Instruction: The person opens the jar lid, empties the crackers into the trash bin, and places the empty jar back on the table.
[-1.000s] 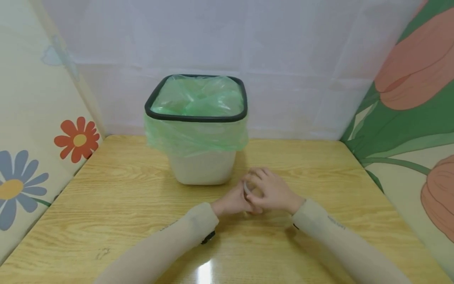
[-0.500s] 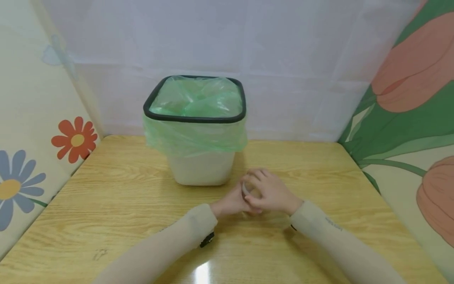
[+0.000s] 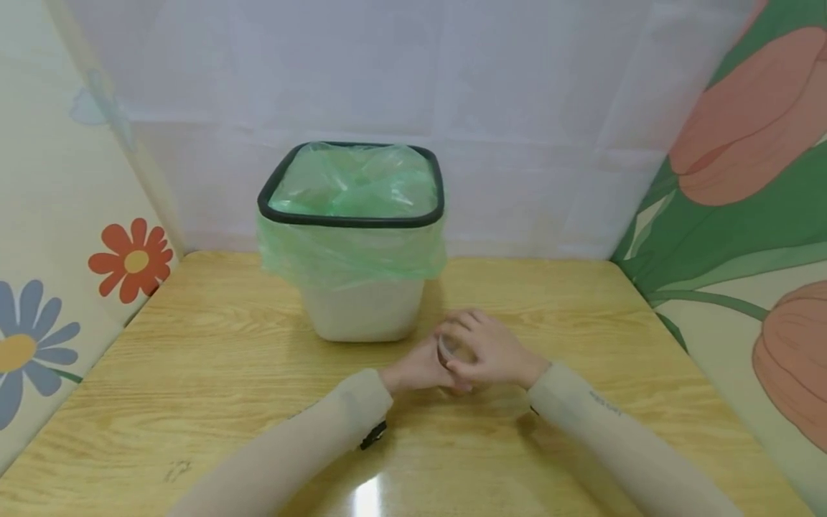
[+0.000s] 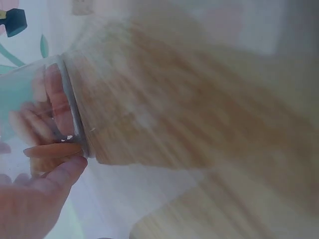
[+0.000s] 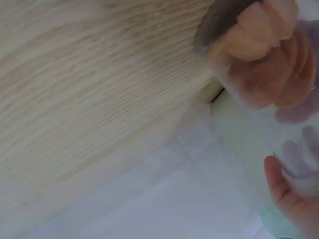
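Both hands hold a clear cylindrical container, low over the table in front of the bin. My left hand grips it from the left, thumb near the greyish end in the left wrist view. From the right, my right hand curls its fingers over the upper part, and its thumb presses the clear wall in the right wrist view. Orange-brown and skin-toned shapes show through the wall in both wrist views; I cannot tell which are contents and which are fingers behind it.
A white bin with a black rim and a green plastic liner stands behind the hands, slightly left. The wood-grain table meets a pale cloth at the back. Flower-patterned panels border both sides.
The head view has drifted slightly, so the bin appears a little lower and further left. Both hands keep their hold on the container, with only small shifts in its position.
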